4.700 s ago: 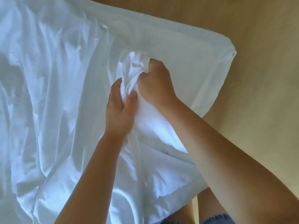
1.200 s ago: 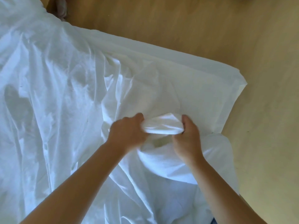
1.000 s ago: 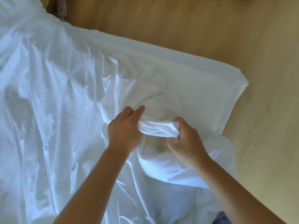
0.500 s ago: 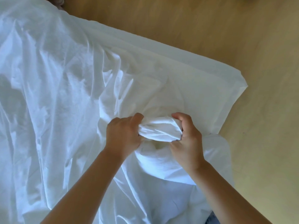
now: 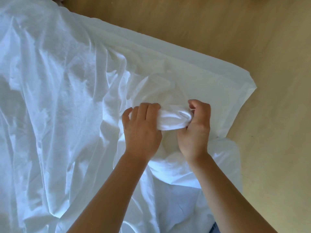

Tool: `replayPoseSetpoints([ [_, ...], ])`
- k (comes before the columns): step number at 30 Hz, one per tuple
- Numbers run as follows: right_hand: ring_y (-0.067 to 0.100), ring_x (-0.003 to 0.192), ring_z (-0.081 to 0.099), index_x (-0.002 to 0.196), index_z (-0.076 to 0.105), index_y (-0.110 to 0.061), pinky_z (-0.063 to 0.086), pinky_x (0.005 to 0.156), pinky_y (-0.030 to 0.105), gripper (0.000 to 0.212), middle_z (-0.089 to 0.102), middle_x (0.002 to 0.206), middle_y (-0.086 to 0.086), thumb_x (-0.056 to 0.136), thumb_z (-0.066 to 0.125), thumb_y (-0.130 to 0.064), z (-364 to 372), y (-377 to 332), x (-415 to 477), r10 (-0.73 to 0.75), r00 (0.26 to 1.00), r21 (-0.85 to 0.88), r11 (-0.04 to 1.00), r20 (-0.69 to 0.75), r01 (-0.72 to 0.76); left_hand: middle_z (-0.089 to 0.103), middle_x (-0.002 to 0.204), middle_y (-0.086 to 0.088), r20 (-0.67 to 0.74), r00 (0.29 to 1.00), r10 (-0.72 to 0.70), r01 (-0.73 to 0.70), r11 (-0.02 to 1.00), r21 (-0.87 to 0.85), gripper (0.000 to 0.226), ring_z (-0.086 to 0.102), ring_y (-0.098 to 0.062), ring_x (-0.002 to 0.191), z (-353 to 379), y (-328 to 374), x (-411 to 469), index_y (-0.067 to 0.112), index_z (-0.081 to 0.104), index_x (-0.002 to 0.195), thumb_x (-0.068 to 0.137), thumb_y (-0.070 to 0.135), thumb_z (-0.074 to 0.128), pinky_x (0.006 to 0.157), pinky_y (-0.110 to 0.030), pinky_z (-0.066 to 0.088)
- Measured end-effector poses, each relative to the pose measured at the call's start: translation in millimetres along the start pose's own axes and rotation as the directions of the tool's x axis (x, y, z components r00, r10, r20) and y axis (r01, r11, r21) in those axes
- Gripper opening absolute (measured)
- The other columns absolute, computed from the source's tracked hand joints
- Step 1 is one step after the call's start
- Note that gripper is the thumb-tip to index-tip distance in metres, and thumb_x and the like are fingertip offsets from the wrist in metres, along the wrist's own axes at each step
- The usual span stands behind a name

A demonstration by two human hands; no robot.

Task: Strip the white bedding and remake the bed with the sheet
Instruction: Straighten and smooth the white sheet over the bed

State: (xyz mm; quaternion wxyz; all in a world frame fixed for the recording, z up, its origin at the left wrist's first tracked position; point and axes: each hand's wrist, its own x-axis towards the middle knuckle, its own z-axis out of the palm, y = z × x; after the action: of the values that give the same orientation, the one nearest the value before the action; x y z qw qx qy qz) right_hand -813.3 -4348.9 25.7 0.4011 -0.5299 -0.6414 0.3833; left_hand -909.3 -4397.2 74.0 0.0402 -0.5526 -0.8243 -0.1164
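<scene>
Wooden floor point(image 5: 218, 26) beside bed; left hand point(image 5: 141, 130) and right hand point(image 5: 193, 130) both grip bunched white sheet point(image 5: 171, 120).

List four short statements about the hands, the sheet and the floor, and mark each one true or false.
1. The left hand and the right hand both hold one bunched fold of the white sheet. True.
2. The left hand lies flat and open. False: its grip curls round the bunched fold.
3. The floor beside the white sheet is tan. True.
4. The white sheet lies smooth. False: it is creased all over.
</scene>
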Motion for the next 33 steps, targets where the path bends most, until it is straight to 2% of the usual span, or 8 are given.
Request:
replayPoseSetpoints([
  [3, 0.013, 0.078, 0.047, 0.097, 0.048, -0.013, 0.039, 0.074, 0.011, 0.039, 0.047, 0.090, 0.003, 0.070, 0.058, 0.014, -7.3, -13.4, -31.4, 0.040, 0.997, 0.205, 0.977, 0.061, -0.052, 0.064, 0.079, -0.011, -0.072, 0.985, 0.155, -0.163, 0.980, -0.115, 0.045, 0.049, -0.021, 0.082, -12.5, -6.4, -25.8, 0.011, 0.047, 0.105, 0.062, 0.004, 0.058, 0.083, -0.039, 0.037],
  [8, 0.018, 0.060, 0.031, 0.074, 0.030, -0.018, 0.028, 0.057, 0.028, 0.043, 0.040, 0.062, 0.002, 0.053, 0.056, 0.010, -39.4, -3.1, -69.6, -0.399, 0.843, 0.110, 0.916, 0.360, 0.387, 0.059, 0.064, -0.006, 0.047, 0.978, 0.203, -0.198, 0.976, -0.091, 0.039, 0.044, -0.018, 0.072, -30.9, -30.2, -82.8, 0.015, 0.047, 0.098, 0.062, 0.002, 0.056, 0.076, -0.033, 0.031],
  [13, 0.024, 0.051, 0.041, 0.072, 0.038, -0.013, 0.026, 0.051, 0.028, 0.029, 0.044, 0.051, 0.006, 0.052, 0.050, 0.004, -33.5, -6.2, -71.3, -0.326, 0.787, -0.018, 0.920, 0.524, 0.392, 0.065, 0.067, 0.001, 0.284, 0.954, 0.093, -0.102, 0.995, 0.018, 0.033, 0.062, -0.024, 0.060, -40.8, -39.4, -82.8, 0.009, 0.069, 0.086, 0.056, 0.009, 0.055, 0.075, -0.034, 0.032],
  [16, 0.030, 0.066, 0.063, 0.096, 0.052, -0.009, 0.032, 0.052, 0.029, 0.038, 0.061, 0.069, 0.005, 0.063, 0.070, -0.007, -25.5, -5.4, -52.7, 0.188, 0.704, -0.433, 0.882, 0.685, 0.185, 0.071, 0.090, 0.008, 0.678, 0.728, 0.102, -0.110, 0.993, -0.031, 0.063, 0.068, -0.018, 0.078, -54.1, -38.0, -64.8, 0.019, 0.065, 0.112, 0.066, 0.057, 0.047, 0.082, -0.029, 0.038],
  [19, 0.031, 0.075, 0.065, 0.102, 0.058, -0.012, 0.040, 0.057, 0.029, 0.039, 0.065, 0.079, 0.006, 0.065, 0.065, -0.004, -20.3, -2.3, -50.6, 0.232, 0.680, -0.406, 0.908, 0.696, 0.106, 0.063, 0.095, 0.019, 0.911, 0.410, -0.038, 0.143, 0.990, -0.023, 0.086, 0.061, -0.012, 0.099, -44.7, -37.1, -12.5, 0.046, 0.043, 0.131, 0.057, 0.088, 0.033, 0.081, -0.022, 0.040],
  [25, 0.023, 0.072, 0.050, 0.071, 0.061, 0.000, 0.042, 0.052, 0.022, 0.043, 0.058, 0.076, 0.013, 0.034, 0.071, 0.018, -16.2, -0.9, -69.7, -0.101, 0.827, -0.109, 0.975, 0.553, 0.192, 0.059, 0.117, -0.002, 0.847, 0.523, 0.096, -0.330, 0.939, 0.097, 0.029, 0.056, -0.024, 0.108, 55.2, -16.4, 62.7, 0.017, 0.057, 0.118, 0.095, 0.032, 0.047, 0.077, -0.032, 0.040],
  [29, 0.031, 0.069, 0.060, 0.064, 0.055, 0.001, 0.045, 0.064, 0.034, 0.038, 0.061, 0.077, 0.015, 0.039, 0.077, 0.018, -12.9, 3.7, -53.1, -0.197, 0.845, 0.030, 0.977, 0.497, 0.210, 0.052, 0.058, 0.002, 0.463, 0.858, -0.220, 0.399, 0.855, -0.332, 0.032, 0.049, -0.014, 0.057, 35.3, -43.0, 109.0, 0.020, 0.052, 0.059, 0.091, 0.026, 0.053, 0.057, -0.027, 0.036],
  [33, 0.028, 0.069, 0.048, 0.071, 0.041, -0.010, 0.037, 0.058, 0.029, 0.058, 0.056, 0.076, 0.014, 0.032, 0.058, 0.030, 6.5, 0.0, -34.1, -0.204, 0.902, 0.094, 0.979, 0.379, 0.182, 0.025, 0.056, 0.003, 0.321, 0.662, -0.678, 0.720, 0.456, -0.523, 0.041, 0.024, -0.009, 0.046, 7.6, -77.0, 103.0, 0.018, 0.031, 0.059, 0.094, 0.029, 0.049, 0.045, -0.023, 0.023],
])
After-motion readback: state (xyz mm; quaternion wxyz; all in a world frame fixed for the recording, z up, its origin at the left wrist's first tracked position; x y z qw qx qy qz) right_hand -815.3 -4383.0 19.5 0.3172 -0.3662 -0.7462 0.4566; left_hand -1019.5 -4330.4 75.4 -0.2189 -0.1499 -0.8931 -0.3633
